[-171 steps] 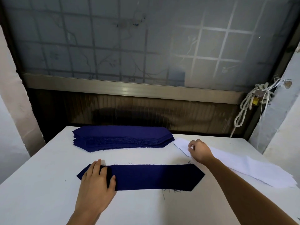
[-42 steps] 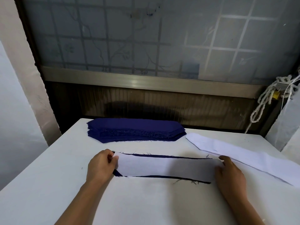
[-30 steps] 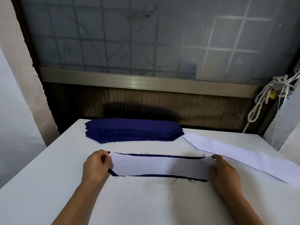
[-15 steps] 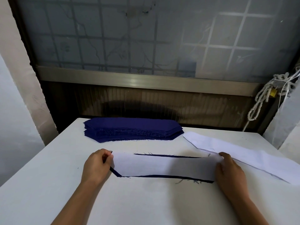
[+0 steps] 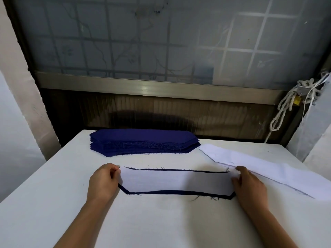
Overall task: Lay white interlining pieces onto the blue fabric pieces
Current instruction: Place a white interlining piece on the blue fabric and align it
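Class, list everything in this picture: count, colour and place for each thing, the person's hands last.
table: one, white, foreground.
blue fabric stack: one, dark blue, table's far side.
blue fabric piece: one, dark blue, centre, under the interlining piece.
interlining piece: one, white, on the blue fabric piece.
interlining pile: one, white, table's right side.
rope: one, whitish, hanging far right.
window: one, frosted grey, behind the table.
left hand: one, pinches the interlining piece's left end.
right hand: one, at its right end, grip unclear.
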### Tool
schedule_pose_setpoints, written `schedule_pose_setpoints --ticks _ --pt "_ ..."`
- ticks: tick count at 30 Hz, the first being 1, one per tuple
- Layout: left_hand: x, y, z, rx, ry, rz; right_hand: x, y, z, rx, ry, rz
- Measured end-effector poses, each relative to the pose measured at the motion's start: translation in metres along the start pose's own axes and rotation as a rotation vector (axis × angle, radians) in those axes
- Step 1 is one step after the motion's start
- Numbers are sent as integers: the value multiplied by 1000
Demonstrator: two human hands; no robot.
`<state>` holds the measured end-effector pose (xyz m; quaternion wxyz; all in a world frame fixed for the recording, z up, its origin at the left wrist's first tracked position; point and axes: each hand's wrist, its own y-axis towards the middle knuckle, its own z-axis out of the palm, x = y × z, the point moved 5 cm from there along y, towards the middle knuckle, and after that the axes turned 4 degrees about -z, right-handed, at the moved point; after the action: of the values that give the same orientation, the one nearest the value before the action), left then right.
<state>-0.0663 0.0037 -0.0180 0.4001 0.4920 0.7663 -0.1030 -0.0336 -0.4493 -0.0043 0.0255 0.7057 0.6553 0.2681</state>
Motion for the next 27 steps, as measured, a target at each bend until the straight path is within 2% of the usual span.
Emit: schedule_pose_setpoints --ticks 6,18,27 --pt "-10 -5 0 -9 133 125 -6 -6 -3 1 -35 -3" --pt "-15 -12 -7 -100 298 93 -13 -7 0 -28 -35 21" --pt "-19 -16 -2 -144 416 227 -12 -7 1 -30 -117 44"
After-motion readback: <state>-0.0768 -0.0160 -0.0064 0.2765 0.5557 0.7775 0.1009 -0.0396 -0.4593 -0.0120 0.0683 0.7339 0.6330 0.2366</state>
